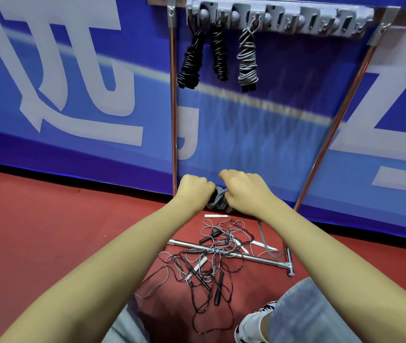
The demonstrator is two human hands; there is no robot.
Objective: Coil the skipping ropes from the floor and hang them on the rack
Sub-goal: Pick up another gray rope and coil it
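Observation:
Between both fists I hold a grey skipping rope wound into a bundle; my left hand grips its left end and my right hand curls round its right side. One grey strand trails from the bundle down to the floor. Below my hands a tangle of black and grey ropes with white and black handles lies on the red floor. Up on the grey hook rack hang two black coils and one grey coil.
The rack stands on a chrome frame with two uprights and a base bar on the floor under the tangle. Behind it runs a blue banner wall. My knees and a sneaker are at the bottom edge.

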